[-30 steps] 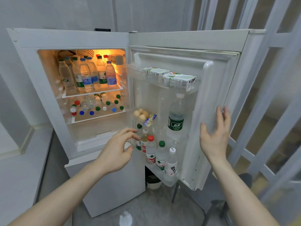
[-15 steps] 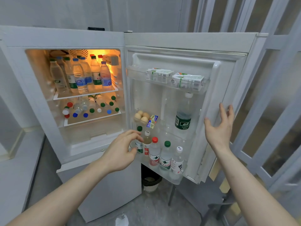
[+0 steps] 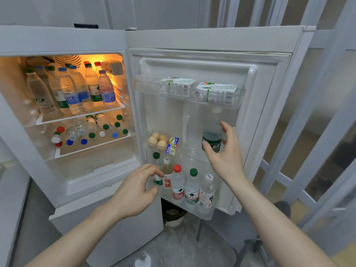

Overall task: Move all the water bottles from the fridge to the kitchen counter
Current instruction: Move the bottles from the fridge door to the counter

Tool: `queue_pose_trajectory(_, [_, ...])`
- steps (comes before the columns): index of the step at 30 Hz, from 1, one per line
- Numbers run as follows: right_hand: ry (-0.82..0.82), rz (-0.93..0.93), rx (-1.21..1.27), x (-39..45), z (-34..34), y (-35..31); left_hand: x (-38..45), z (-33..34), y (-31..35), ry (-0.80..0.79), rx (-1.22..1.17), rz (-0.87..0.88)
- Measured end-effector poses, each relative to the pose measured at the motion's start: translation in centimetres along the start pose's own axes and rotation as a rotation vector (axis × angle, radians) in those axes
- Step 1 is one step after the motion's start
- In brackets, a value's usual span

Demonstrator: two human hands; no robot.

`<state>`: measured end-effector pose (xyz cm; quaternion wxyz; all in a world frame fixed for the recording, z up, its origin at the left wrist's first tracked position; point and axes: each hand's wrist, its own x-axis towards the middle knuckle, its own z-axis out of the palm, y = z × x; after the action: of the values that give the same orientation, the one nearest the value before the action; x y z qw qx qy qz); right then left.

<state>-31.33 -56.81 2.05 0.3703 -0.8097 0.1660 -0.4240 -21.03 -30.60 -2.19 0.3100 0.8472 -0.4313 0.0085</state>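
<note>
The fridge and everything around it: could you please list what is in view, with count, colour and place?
Fridge: one, white, door open to the right.
Upright bottles: about eight, clear with mixed caps, lit top shelf.
Lying bottles: about a dozen, caps outward, second shelf.
Cartons: two, white and green, top door rack.
Eggs: four, tan, middle door tray.
Butter packet: one, yellow and blue, beside the eggs.
Large bottle: one, dark green label, door, behind the right hand.
Small bottles: five, bottom door rack.
Bin: one, on the floor under the door.
Left hand: open, by the leftmost small bottles.
Right hand: open, at the large bottle.
</note>
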Motion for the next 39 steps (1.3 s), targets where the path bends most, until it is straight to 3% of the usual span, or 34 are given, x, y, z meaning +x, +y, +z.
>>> queue_pose_trajectory(12, [0.021, 0.164, -0.077, 5.1, 2.7, 2.8, 6.5, 8.1, -0.8, -0.207, -0.123, -0.020])
queue_pose_trajectory(18, [-0.015, 0.089, -0.040, 5.5, 1.9, 3.9, 8.1, 13.3, 0.8, -0.276, -0.119, -0.069])
queue_pose_trajectory(25, [-0.240, 0.014, 0.191, 5.5, 0.7, 4.8, 9.6, 18.6, 4.0, -0.198, -0.075, -0.174])
queue_pose_trajectory(31, [-0.527, -0.217, 0.369, 6.2, -0.4, 5.9, 10.5, 21.5, 7.4, -0.132, 0.032, -0.366])
queue_pose_trajectory(39, [-0.631, -0.302, 0.500, 6.6, -2.2, 7.1, 7.1, 20.9, 9.9, 0.088, 0.121, -0.409])
